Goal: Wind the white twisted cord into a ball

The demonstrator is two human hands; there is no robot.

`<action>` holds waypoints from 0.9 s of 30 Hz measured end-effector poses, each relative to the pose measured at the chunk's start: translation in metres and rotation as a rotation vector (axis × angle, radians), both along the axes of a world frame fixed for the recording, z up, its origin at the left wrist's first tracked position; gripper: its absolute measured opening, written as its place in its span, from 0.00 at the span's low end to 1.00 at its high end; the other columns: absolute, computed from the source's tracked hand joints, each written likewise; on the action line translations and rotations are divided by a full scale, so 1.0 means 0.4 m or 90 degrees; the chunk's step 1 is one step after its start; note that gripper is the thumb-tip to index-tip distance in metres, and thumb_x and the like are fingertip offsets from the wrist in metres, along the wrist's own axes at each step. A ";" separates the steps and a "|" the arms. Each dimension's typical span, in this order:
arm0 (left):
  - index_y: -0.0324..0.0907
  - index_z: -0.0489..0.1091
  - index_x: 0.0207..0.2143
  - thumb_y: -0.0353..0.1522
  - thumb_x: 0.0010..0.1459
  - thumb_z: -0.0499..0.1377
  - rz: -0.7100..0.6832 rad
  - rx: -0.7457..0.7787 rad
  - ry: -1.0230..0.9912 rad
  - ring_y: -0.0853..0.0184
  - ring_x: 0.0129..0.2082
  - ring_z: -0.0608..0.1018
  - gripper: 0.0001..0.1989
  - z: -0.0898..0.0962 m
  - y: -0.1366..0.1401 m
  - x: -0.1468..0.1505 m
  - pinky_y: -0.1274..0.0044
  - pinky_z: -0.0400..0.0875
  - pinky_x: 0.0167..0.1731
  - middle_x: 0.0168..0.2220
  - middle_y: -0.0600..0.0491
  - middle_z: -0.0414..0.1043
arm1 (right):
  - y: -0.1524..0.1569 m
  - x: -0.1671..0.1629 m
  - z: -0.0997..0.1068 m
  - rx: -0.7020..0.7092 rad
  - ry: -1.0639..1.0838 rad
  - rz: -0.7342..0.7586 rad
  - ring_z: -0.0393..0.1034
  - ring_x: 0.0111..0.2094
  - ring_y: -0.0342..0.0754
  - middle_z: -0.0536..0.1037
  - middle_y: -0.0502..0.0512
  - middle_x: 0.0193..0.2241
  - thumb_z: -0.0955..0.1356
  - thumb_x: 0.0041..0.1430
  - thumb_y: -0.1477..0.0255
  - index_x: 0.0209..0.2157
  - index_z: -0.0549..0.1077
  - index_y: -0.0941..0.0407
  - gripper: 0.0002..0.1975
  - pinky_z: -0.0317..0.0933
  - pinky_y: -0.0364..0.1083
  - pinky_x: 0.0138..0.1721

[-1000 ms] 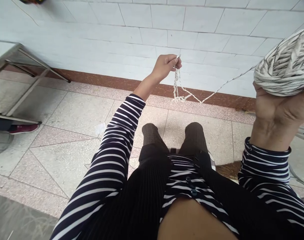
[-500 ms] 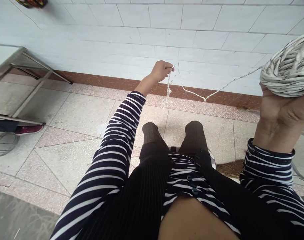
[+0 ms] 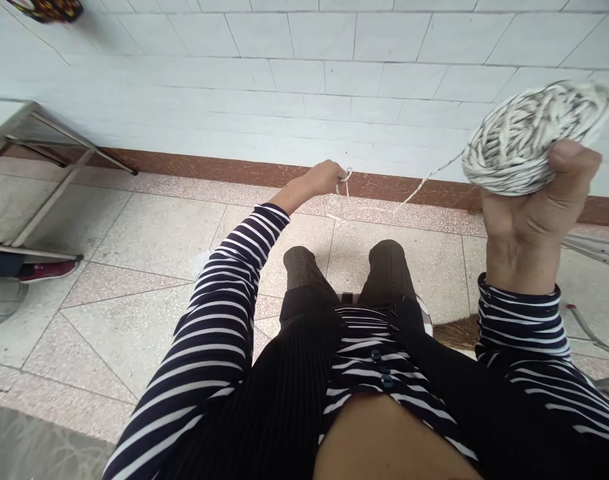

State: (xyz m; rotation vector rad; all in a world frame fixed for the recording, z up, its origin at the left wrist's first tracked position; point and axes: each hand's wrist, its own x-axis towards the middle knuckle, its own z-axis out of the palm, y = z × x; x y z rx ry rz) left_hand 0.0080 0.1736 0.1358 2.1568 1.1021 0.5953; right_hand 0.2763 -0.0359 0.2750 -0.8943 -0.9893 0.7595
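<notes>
My right hand [image 3: 534,200] grips a ball of yarn [image 3: 514,143], white with dark strands, and holds it up at the right. From the ball a single strand [image 3: 424,181] sags leftward, turning faint against the pale floor. At its other end my left hand [image 3: 328,177] pinches the yarn between thumb and fingers. A small loop and a loose tail [image 3: 340,193] dangle just below those fingertips. Both arms are stretched forward, with the hands well apart above my knees.
A metal-framed table [image 3: 49,143] stands at the left, with another person's red shoe [image 3: 49,270] beneath it. The white tiled wall [image 3: 304,80] rises ahead. Broom bristles [image 3: 454,331] lie right of my legs, near metal tubing [image 3: 594,333].
The ball in my right hand has come left and more fully into view. My left hand has dropped slightly, and the strand between the hands has shortened and shifted.
</notes>
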 end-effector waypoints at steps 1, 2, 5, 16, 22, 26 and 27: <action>0.41 0.75 0.21 0.20 0.52 0.61 -0.012 -0.002 0.042 0.63 0.28 0.76 0.11 -0.013 -0.001 -0.007 0.68 0.75 0.42 0.21 0.51 0.72 | -0.002 -0.007 -0.001 -0.025 0.004 0.013 0.72 0.63 0.75 0.84 0.56 0.40 0.75 0.43 0.56 0.48 0.81 0.35 0.25 0.68 0.76 0.61; 0.41 0.77 0.23 0.20 0.53 0.60 -0.017 -0.005 0.076 0.63 0.29 0.76 0.11 -0.022 0.001 -0.015 0.69 0.75 0.43 0.23 0.51 0.74 | -0.004 -0.015 -0.003 -0.045 0.016 0.022 0.71 0.64 0.76 0.84 0.55 0.41 0.76 0.42 0.56 0.50 0.80 0.35 0.29 0.68 0.76 0.62; 0.39 0.81 0.33 0.23 0.62 0.56 0.065 0.020 0.108 0.60 0.37 0.80 0.13 -0.046 0.008 -0.035 0.70 0.74 0.47 0.30 0.49 0.79 | -0.005 -0.039 -0.018 -0.098 0.060 0.063 0.68 0.67 0.75 0.86 0.54 0.43 0.76 0.39 0.59 0.55 0.78 0.35 0.35 0.70 0.76 0.61; 0.46 0.72 0.68 0.36 0.72 0.61 -0.037 -0.118 -0.154 0.56 0.62 0.80 0.24 -0.111 -0.203 0.109 0.64 0.75 0.62 0.62 0.41 0.80 | 0.039 -0.078 -0.188 -0.286 0.058 0.277 0.75 0.62 0.68 0.82 0.55 0.55 0.81 0.40 0.58 0.61 0.74 0.43 0.43 0.79 0.66 0.56; 0.42 0.83 0.48 0.37 0.70 0.61 0.036 -0.148 -0.190 0.53 0.53 0.84 0.13 -0.150 -0.291 0.151 0.62 0.79 0.56 0.49 0.43 0.87 | 0.043 -0.082 -0.257 -0.325 0.036 0.306 0.76 0.59 0.66 0.82 0.55 0.54 0.82 0.42 0.59 0.53 0.76 0.45 0.34 0.78 0.67 0.58; 0.41 0.79 0.32 0.35 0.72 0.55 0.010 -0.158 -0.115 0.59 0.43 0.85 0.17 -0.204 -0.344 0.102 0.68 0.78 0.51 0.40 0.46 0.87 | 0.041 -0.070 -0.280 -0.322 0.042 0.251 0.75 0.60 0.67 0.81 0.56 0.54 0.83 0.38 0.60 0.51 0.76 0.46 0.35 0.78 0.66 0.58; 0.41 0.79 0.34 0.34 0.73 0.54 0.000 -0.156 -0.081 0.60 0.42 0.85 0.17 -0.213 -0.363 0.091 0.69 0.78 0.50 0.40 0.47 0.87 | 0.048 -0.062 -0.288 -0.312 0.037 0.232 0.75 0.61 0.67 0.81 0.56 0.55 0.82 0.38 0.60 0.52 0.76 0.46 0.36 0.77 0.67 0.59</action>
